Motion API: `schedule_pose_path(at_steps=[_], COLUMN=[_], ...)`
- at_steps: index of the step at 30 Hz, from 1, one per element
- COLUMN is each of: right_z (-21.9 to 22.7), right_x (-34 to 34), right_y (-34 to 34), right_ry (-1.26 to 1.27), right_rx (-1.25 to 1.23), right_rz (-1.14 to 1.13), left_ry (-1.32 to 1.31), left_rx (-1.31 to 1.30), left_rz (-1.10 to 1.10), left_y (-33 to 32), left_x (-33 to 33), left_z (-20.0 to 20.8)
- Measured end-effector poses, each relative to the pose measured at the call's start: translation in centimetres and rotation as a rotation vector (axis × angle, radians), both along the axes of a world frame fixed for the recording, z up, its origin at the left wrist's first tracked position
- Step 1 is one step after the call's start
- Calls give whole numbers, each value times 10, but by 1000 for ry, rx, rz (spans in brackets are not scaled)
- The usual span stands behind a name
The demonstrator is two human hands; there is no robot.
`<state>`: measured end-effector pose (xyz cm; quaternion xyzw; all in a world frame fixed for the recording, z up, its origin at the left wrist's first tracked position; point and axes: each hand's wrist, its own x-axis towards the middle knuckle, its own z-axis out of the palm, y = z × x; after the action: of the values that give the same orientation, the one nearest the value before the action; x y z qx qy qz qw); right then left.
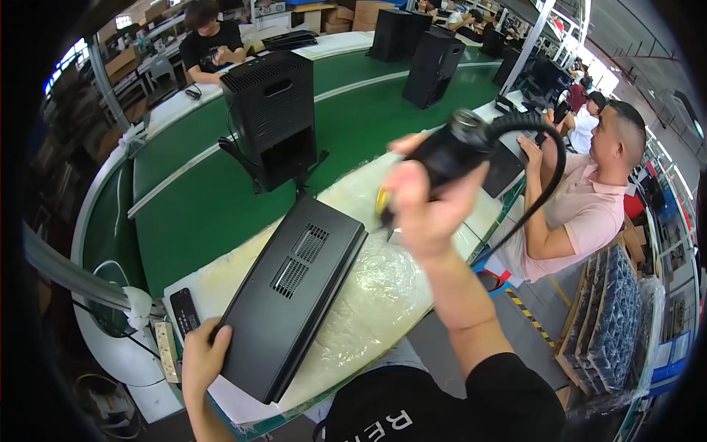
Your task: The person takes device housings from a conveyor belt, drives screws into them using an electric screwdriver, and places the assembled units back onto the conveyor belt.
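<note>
A flat black metal case (269,317) with two slotted vent grilles lies at an angle on the plastic-covered worktop (379,283). My left hand (202,357) grips its near left edge, thumb on top. In the air to the right of the case, my right hand (434,214) is wrapped round a thick black cylindrical hand tool (449,151). A ribbed black hose (554,140) runs from the tool's metal-capped end and curves down to the right. Something yellow shows near the tool's lower end; motion blur hides its shape.
A tall black cabinet (272,110) stands on the green conveyor (199,236) beyond the worktop, with more cabinets farther along. A small black remote-like strip (184,309) lies at the left. One co-worker (582,214) is at the right, another (210,44) across the conveyor.
</note>
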<state>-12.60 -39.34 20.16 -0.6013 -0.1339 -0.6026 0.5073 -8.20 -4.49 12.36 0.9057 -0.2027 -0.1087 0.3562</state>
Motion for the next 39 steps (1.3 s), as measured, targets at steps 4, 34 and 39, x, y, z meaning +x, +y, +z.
schedule_pose_path(at_steps=[4, 34, 39], right_z=[-58, 110, 157], right_x=[-20, -60, -52], right_y=[-91, -24, -9], right_ry=[212, -88, -90], right_rx=[82, 86, 87], right_rz=[-423, 16, -66], left_ry=[352, -658, -670], left_rx=[-879, -167, -70], left_rz=[481, -509, -646], left_y=[45, -143, -189], left_x=[-16, 21, 20], left_z=[-90, 150, 147])
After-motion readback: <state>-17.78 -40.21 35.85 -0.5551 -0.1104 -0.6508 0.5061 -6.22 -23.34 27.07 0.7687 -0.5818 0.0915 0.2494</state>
